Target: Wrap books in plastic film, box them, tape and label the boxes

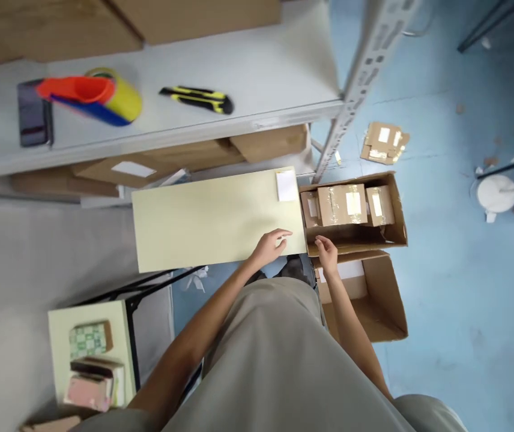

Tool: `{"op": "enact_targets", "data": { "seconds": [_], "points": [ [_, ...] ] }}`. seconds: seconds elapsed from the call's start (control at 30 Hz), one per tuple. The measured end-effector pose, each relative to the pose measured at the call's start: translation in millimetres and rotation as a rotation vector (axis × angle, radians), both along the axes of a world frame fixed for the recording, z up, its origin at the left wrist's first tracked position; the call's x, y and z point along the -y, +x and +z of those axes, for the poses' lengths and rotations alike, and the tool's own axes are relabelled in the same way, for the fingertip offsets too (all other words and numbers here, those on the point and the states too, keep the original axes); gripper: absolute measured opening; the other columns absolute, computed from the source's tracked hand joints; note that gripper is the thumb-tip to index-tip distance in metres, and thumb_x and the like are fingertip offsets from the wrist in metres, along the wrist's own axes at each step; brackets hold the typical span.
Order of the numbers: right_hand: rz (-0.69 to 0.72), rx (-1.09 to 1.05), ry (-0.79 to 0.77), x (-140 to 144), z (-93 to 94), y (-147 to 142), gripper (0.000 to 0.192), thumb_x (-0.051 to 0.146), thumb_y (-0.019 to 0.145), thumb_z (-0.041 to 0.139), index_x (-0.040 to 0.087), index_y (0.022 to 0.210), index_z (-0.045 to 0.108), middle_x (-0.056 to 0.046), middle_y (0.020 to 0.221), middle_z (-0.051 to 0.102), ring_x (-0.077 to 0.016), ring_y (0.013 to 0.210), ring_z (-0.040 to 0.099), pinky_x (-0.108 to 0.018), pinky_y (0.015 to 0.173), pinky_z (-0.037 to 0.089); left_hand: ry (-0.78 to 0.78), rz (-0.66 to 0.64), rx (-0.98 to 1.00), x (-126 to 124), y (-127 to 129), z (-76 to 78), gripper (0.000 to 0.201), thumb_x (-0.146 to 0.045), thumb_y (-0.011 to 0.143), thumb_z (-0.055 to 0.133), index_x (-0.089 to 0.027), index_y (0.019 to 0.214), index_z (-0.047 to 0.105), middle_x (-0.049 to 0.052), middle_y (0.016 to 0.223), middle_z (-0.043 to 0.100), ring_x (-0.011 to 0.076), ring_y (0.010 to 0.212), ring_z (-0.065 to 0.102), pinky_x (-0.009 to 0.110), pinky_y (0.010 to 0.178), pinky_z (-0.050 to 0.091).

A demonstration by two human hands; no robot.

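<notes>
My left hand (269, 247) hovers over the right end of a pale yellow table (212, 222). Its fingers stretch out to the right with the thumb apart, and nothing is in it. My right hand (327, 252) is at the near edge of an open cardboard carton (356, 243), fingers loosely bent and pointing left. I see nothing held in it; whether it touches the carton's edge I cannot tell. Inside that carton several small taped boxes (340, 204) with white labels stand in a row along the far side. A white paper pad (287, 185) lies at the table's far right corner.
A second open carton (380, 300) stands nearer me. On the grey shelf (257, 78) lie a box cutter (198, 99), tape rolls (126, 105) and a phone (35, 114). A metal post (351, 90) rises beside it. Flattened cardboard (383, 143) lies on the blue floor.
</notes>
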State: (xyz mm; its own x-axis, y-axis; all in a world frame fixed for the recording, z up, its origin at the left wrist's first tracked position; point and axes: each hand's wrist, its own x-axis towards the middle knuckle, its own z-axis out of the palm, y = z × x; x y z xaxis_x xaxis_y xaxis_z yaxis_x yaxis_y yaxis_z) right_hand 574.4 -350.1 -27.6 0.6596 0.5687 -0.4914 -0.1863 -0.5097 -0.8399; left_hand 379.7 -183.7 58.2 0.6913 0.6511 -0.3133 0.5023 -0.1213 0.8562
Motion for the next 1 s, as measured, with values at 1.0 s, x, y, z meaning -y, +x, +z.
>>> {"op": "enact_targets", "data": {
  "seconds": [1.0],
  "points": [
    [1.165,-0.145,-0.108,-248.8,71.2,-527.9,0.056,0.077,0.091,0.083,0.026,0.115,0.082,-0.012,0.121,0.090,-0.0299,0.115,0.086,-0.051,0.109,0.068,-0.065,1.293,0.308,-13.4,-579.5,-25.2,0.018,-0.039,0.094,0.074,-0.024,0.094,0.084,0.009,0.113,0.089,0.0298,0.112,0.084,0.049,0.108,0.068]
  ]
}}
